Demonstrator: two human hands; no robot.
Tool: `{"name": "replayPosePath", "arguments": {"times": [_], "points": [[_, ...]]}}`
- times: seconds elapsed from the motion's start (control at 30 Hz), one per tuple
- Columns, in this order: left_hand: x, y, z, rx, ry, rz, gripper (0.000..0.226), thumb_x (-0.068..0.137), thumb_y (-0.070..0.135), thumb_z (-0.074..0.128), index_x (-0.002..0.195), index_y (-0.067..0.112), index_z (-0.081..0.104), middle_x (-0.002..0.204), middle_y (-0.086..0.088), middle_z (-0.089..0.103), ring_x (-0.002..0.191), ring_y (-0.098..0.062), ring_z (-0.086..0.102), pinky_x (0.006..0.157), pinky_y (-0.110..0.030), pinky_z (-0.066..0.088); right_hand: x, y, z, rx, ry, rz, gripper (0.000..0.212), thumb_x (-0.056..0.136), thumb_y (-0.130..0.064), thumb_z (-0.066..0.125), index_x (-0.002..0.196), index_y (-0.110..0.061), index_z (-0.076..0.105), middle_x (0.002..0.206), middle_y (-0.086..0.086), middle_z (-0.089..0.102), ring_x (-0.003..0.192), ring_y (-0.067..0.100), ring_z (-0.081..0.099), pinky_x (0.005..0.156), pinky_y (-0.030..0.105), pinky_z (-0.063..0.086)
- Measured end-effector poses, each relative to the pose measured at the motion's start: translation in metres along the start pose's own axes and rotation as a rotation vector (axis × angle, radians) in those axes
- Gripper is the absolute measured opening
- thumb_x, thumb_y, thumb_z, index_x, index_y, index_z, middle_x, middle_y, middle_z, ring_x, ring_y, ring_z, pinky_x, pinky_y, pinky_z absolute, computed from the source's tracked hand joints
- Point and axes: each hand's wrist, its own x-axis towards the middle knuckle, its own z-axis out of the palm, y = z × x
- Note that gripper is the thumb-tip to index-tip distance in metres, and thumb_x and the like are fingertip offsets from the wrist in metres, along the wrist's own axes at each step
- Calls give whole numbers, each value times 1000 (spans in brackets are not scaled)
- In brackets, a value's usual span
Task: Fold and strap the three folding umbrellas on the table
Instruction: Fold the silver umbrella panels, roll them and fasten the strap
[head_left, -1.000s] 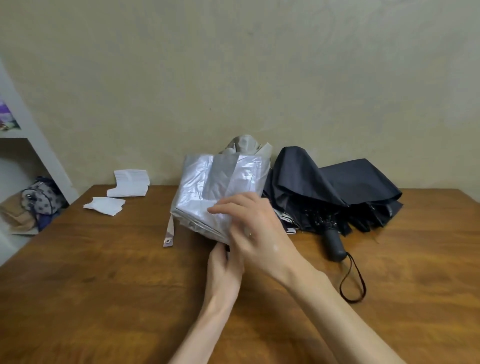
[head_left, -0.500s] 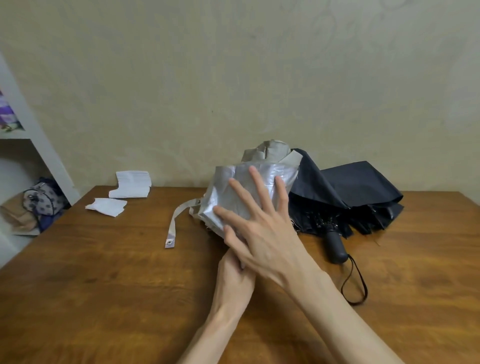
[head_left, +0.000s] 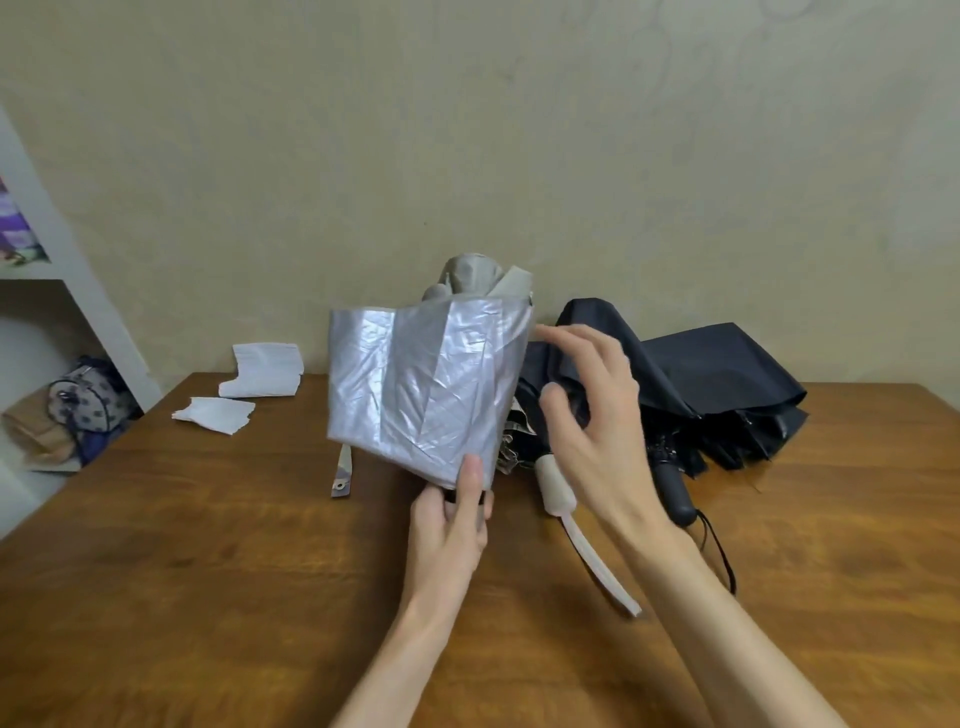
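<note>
the silver umbrella is held upright above the table, its strap dangling at the left. the left hand grips its lower end, thumb on the canopy's edge. just right, the right hand hovers loosely spread, holding nothing, before the black umbrella lying by the wall.

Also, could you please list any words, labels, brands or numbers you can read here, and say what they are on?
None can be read. The silver umbrella, black umbrella and white papers show no print; the purple printed item at far left is too blurred.
</note>
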Motion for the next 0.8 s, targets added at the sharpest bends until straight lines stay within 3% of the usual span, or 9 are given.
{"name": "replayPosePath", "arguments": {"times": [0.07, 0.17, 0.23, 0.33, 0.5, 0.67, 0.8], "points": [[2, 4, -1, -8, 22, 12, 53, 100, 56, 55, 84, 6, 56, 70, -16, 37, 51, -11, 23, 44, -15, 28, 2, 15, -6, 96, -145, 177, 40, 101, -10, 59, 138, -24, 67, 132, -10, 65, 128, 1, 58, 109, 25, 47], [-1, 9, -2, -52, 21, -36, 66, 98, 60, 55, 91, -6, 58, 76, -11, 45, 51, -9, 28, 47, -25, 16, -3, 32, -2, 250, -311, 427, 28, 105, -13, 65, 131, -21, 71, 113, -2, 76, 99, 8, 75, 89, 28, 57], [-2, 12, -3, -94, 27, -63, 66, 98, 60, 54, 101, -6, 62, 75, -10, 48, 51, -5, 36, 46, -25, 18, -9, 36, 6, 385, -379, 538, 27, 105, -18, 67, 132, -14, 69, 107, 6, 79, 91, 15, 79, 82, 30, 61], [-4, 21, -1, -176, -27, -109, 61, 98, 62, 51, 105, 3, 66, 72, -2, 53, 53, -7, 29, 47, -24, 17, -16, 34, 18, 416, -407, 598, 46, 102, -29, 71, 144, -15, 61, 116, 4, 77, 97, 14, 79, 81, 27, 64], [-9, 33, -3, -265, -154, -147, 53, 98, 61, 48, 99, 9, 60, 72, -2, 47, 56, -11, 23, 52, -31, 12, -15, 28, 16, 555, -362, 748, 75, 95, -49, 75, 159, -30, 42, 137, -4, 68, 113, 6, 74, 90, 25, 62], [-10, 40, -6, -309, -214, -166, 58, 97, 64, 47, 105, 8, 58, 73, -1, 46, 56, -10, 22, 52, -31, 13, -12, 20, 0, 675, -355, 642, 33, 103, -18, 71, 135, -10, 70, 120, 5, 80, 112, 21, 77, 92, 29, 62], [-8, 40, -10, -307, -226, -198, 62, 96, 66, 48, 107, 7, 65, 73, -1, 48, 56, -10, 24, 53, -31, 13, -5, 18, -11, 627, -200, 576, 21, 99, -16, 75, 117, -6, 77, 111, 7, 82, 105, 22, 78, 89, 30, 62]]}}
